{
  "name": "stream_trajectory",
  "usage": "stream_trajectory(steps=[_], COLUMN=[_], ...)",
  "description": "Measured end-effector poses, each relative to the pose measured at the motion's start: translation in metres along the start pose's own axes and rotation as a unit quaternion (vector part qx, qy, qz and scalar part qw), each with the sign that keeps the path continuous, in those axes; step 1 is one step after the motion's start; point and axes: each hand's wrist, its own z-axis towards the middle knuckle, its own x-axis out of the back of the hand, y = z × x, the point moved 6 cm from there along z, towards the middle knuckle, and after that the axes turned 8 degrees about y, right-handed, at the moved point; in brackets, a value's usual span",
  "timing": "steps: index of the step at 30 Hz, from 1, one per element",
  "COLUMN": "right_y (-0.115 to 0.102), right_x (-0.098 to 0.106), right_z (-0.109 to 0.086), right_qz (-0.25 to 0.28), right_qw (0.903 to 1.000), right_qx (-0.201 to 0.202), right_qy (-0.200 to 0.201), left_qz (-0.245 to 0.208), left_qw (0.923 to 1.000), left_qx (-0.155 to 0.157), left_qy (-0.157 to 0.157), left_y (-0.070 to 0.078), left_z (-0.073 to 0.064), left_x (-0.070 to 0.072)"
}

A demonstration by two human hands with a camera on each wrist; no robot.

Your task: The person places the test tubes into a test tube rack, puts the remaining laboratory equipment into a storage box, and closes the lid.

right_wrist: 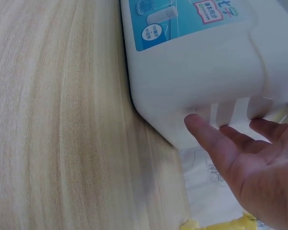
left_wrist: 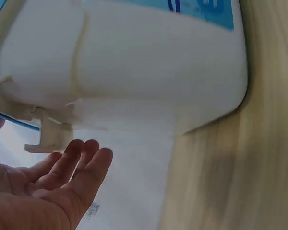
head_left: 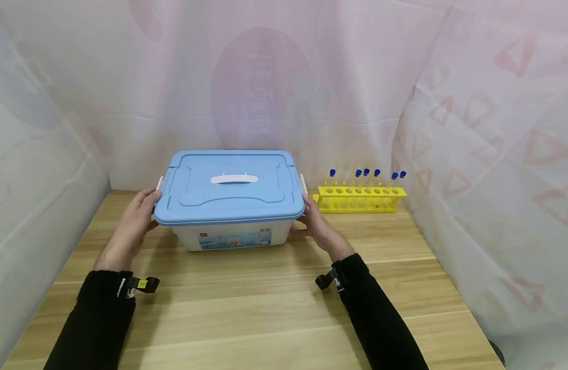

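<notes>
A white storage box [head_left: 237,239] with a blue lid [head_left: 233,180] and a white carry handle [head_left: 234,179] stands on the table. My left hand [head_left: 134,218] is at the box's left end, its thumb by the lid's edge. In the left wrist view its fingers [left_wrist: 93,167] are loosely bent beside a white side latch [left_wrist: 53,134], which sticks out from the box. At the other end is my right hand [head_left: 318,226], with thumb near the right latch [head_left: 303,184]. Its slightly bent fingertips [right_wrist: 194,120] touch the box's side wall.
A yellow test tube rack [head_left: 362,200] stands right of the box, holding several tubes with blue caps [head_left: 358,173]. Patterned white cloth [head_left: 274,92] hangs behind the wooden table [head_left: 246,308] and along both sides. The box sits close to the back cloth.
</notes>
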Motion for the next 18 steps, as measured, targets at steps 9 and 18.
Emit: stream_trajectory(steps=[9, 18], right_y=[0.000, 0.000], right_x=[0.000, 0.007], right_z=[0.000, 0.001], right_qz=[0.001, 0.011], right_qw=[1.0000, 0.9998], right_qx=[0.002, 0.017], right_qy=[-0.009, -0.003], left_qz=[-0.147, -0.139], left_qw=[0.9849, 0.9848], left_qx=[0.029, 0.033], left_qy=[-0.087, -0.099], left_y=[-0.012, -0.011], left_z=[-0.005, -0.003], left_x=[-0.022, -0.042])
